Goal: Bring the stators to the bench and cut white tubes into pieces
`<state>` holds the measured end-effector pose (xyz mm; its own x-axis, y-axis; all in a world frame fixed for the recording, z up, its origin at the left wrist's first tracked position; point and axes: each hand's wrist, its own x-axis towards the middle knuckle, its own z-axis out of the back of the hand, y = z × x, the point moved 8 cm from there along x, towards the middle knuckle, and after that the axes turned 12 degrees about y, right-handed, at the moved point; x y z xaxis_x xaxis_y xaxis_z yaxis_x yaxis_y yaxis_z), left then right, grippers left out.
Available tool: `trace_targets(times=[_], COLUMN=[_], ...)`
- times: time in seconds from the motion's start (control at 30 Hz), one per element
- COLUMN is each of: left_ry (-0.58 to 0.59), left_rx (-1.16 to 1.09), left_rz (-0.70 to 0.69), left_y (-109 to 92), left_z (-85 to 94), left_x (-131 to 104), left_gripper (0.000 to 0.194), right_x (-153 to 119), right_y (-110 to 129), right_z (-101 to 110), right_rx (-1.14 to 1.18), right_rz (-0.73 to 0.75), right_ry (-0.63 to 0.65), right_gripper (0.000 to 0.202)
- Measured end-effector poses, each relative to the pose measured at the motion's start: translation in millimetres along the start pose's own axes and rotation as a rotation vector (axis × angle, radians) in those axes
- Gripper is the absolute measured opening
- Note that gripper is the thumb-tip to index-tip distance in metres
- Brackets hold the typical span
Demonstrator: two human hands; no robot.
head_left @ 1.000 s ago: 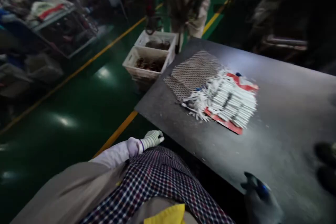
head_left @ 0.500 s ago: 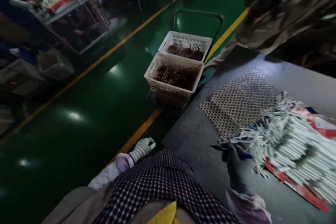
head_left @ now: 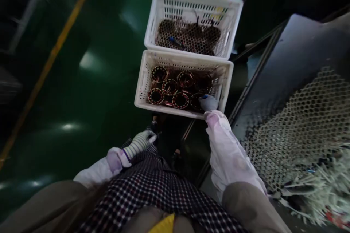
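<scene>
My left hand, in a striped glove, hangs by the checked apron with its fingers curled in and nothing visible in them. My right hand, in a grey glove, reaches into the near right corner of the white crate. It is closed on a marker, of which only a blue part shows. Beneath and beside it lie several wire-wound rings with copper coils, such as this ring. The ring nearest my fingers is partly covered by them.
A second white crate behind holds dark coils under a honeycomb mesh, with a blue marker-like object on top. On the right, a metal table carries honeycomb mesh and a heap of white tubes. Yellow lines cross the green floor.
My right hand has moved from the table by the white tubes into the near crate, still with the marker. The view has turned down and come closer to the crates. My left hand stays by the apron.
</scene>
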<state>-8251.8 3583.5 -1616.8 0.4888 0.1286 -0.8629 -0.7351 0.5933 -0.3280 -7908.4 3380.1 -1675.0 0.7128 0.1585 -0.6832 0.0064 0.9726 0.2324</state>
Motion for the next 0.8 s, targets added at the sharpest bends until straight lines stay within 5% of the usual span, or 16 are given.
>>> trace_targets(times=[0.17,0.37,0.53,0.63,0.8], left_ry=[0.021,-0.009,-0.029,-0.080,-0.122], left_rx=[-0.186,-0.289,-0.367,-0.423,-0.534], left_rz=[-0.120,-0.086,-0.104,-0.034,-0.019], left_y=[5,19,9,14,6], left_z=[84.4,143.5,160.9,163.9,156.4], left_x=[23,15,22,21,20], left_gripper=[0.042,0.046,0.043,0.043,0.041], right_x=[34,69,92,94,99], right_y=[15,37,69,113,174], right_z=[-24,43,55,49,17], right_rx=[-0.122,-0.189,-0.219,-0.254,-0.385], right_rz=[-0.071,-0.131,-0.156,-0.007,0.137], right_ry=[0.181,-0.067,-0.068,-0.130,0.075], right_gripper=[0.033,0.041,0.040,0.041,0.035])
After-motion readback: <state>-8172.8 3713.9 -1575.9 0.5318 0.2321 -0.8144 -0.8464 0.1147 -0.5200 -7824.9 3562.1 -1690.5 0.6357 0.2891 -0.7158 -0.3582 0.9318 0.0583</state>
